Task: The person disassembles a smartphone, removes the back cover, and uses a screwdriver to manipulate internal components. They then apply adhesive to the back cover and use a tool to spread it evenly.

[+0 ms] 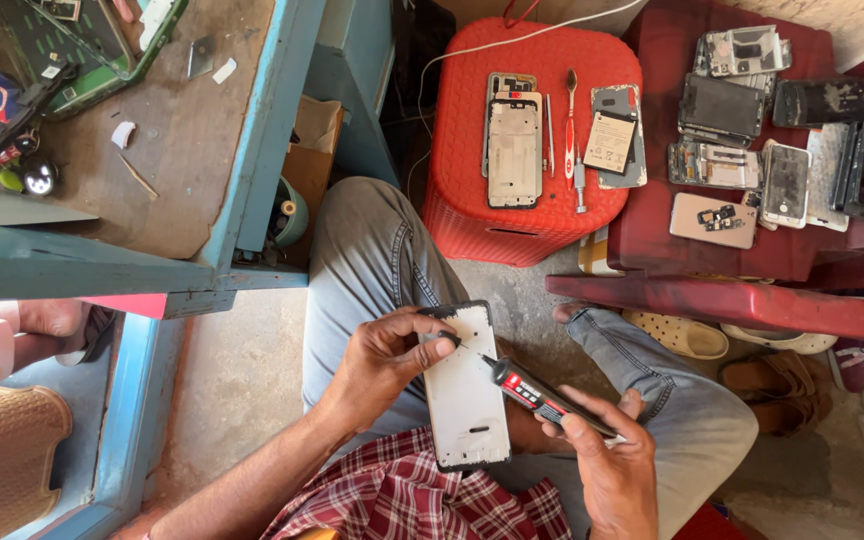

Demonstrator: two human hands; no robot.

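My left hand (pixel 384 362) grips the upper left edge of a white phone frame (pixel 464 395) resting on my lap, thumb and fingers pinching near its top. In my right hand (pixel 607 455) I hold a black and red pen-shaped tool (pixel 532 392) whose tip touches the frame's upper right edge. Both hands sit over my jeans-clad knees.
A red plastic stool (pixel 462 120) ahead holds a phone frame (pixel 514 150), a battery (pixel 609 142) and small tools. The dark red chair (pixel 652 230) at right carries several dismantled phones. A blue wooden workbench (pixel 262 150) stands at left; sandals (pixel 682 335) lie on the floor.
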